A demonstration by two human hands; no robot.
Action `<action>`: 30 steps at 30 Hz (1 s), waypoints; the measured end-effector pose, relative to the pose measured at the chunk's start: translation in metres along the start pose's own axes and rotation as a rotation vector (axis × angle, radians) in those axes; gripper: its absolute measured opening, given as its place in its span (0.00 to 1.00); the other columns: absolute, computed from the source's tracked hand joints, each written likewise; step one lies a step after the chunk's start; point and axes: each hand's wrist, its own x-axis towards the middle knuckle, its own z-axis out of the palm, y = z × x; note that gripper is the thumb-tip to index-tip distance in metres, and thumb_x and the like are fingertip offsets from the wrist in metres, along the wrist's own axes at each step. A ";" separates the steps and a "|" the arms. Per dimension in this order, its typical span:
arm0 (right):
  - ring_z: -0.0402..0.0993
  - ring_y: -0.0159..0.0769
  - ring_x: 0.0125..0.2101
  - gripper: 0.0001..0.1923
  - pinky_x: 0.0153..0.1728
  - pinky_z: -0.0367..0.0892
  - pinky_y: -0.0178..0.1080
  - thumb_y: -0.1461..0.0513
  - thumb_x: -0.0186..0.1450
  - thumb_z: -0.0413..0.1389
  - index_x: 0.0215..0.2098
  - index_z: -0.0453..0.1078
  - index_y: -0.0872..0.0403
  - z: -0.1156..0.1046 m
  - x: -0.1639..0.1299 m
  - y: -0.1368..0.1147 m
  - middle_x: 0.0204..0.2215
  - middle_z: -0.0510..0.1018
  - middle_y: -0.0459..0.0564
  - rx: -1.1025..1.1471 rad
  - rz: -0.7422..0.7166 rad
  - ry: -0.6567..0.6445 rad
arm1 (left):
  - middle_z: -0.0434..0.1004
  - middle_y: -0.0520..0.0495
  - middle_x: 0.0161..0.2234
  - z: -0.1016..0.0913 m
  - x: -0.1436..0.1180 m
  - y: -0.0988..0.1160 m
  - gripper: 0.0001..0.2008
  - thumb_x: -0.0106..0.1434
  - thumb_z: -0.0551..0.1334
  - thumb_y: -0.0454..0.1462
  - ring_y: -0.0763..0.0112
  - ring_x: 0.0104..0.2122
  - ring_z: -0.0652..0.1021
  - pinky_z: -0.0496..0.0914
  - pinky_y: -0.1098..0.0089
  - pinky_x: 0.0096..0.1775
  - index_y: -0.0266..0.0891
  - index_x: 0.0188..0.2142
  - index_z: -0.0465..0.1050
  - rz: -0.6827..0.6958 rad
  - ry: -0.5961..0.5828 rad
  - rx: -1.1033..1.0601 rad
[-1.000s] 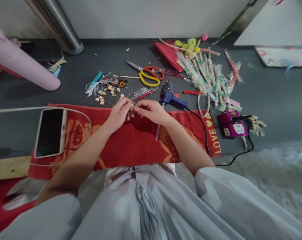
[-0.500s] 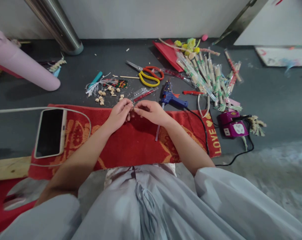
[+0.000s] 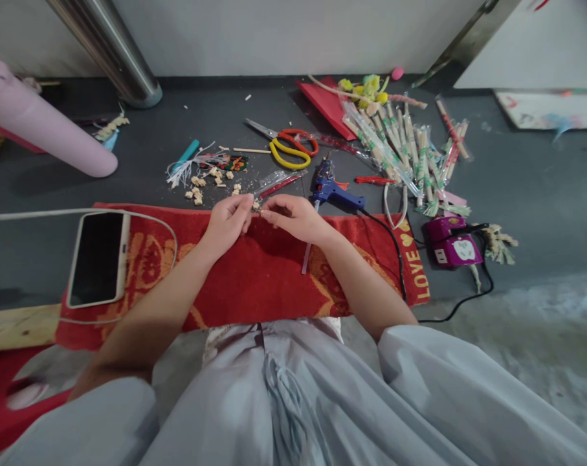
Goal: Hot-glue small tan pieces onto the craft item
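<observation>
Over the far edge of a red towel (image 3: 254,285), my left hand (image 3: 229,220) has its fingers pinched together; what they hold is too small to make out. My right hand (image 3: 297,218) faces it, thumb and forefinger closed at a tiny pale bit (image 3: 256,207) that shows in the narrow gap between the hands. Just beyond the fingers lie pale crumbly pieces (image 3: 197,195) and a clear wrapper with a red strip (image 3: 281,184). A blue hot glue gun (image 3: 339,193) rests to the right of my right hand, its clear glue stick (image 3: 305,257) reaching over the towel.
Scissors (image 3: 290,153) with red and yellow handles lie beyond the hands. Wrapped paper-like sticks (image 3: 409,145) are heaped at the back right. A purple power block (image 3: 451,241) with cords sits right. On the left are a phone (image 3: 99,257) and a pink cylinder (image 3: 50,123).
My left hand has shifted slightly left, away from the right, opening a small gap where the pale bit shows. My right hand stays nearly in place.
</observation>
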 end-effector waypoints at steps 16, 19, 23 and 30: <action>0.66 0.29 0.29 0.14 0.34 0.62 0.35 0.54 0.64 0.54 0.35 0.70 0.58 0.000 0.000 0.002 0.28 0.74 0.47 -0.001 -0.006 0.017 | 0.60 0.60 0.16 -0.001 0.007 -0.014 0.17 0.60 0.63 0.51 0.80 0.14 0.63 0.55 0.76 0.17 0.43 0.32 0.58 -0.138 0.219 -0.072; 0.66 0.28 0.29 0.14 0.34 0.62 0.35 0.54 0.64 0.54 0.35 0.71 0.58 0.000 -0.001 0.001 0.29 0.74 0.47 0.007 -0.009 0.015 | 0.57 0.61 0.14 -0.002 0.006 -0.015 0.18 0.58 0.65 0.49 0.80 0.13 0.62 0.55 0.75 0.18 0.43 0.29 0.58 -0.145 0.264 -0.052; 0.66 0.28 0.29 0.13 0.35 0.62 0.34 0.54 0.64 0.54 0.35 0.71 0.58 0.000 -0.001 0.000 0.29 0.74 0.47 0.006 -0.016 0.013 | 0.56 0.59 0.13 -0.002 0.005 -0.015 0.21 0.61 0.62 0.50 0.81 0.13 0.59 0.52 0.74 0.17 0.42 0.23 0.55 -0.120 0.254 -0.039; 0.67 0.29 0.29 0.13 0.35 0.63 0.35 0.54 0.64 0.55 0.35 0.71 0.57 0.001 -0.001 0.000 0.30 0.76 0.48 -0.006 -0.023 0.038 | 0.60 0.61 0.15 -0.001 0.005 -0.006 0.16 0.59 0.65 0.47 0.80 0.13 0.61 0.54 0.75 0.16 0.46 0.42 0.65 -0.105 0.202 -0.112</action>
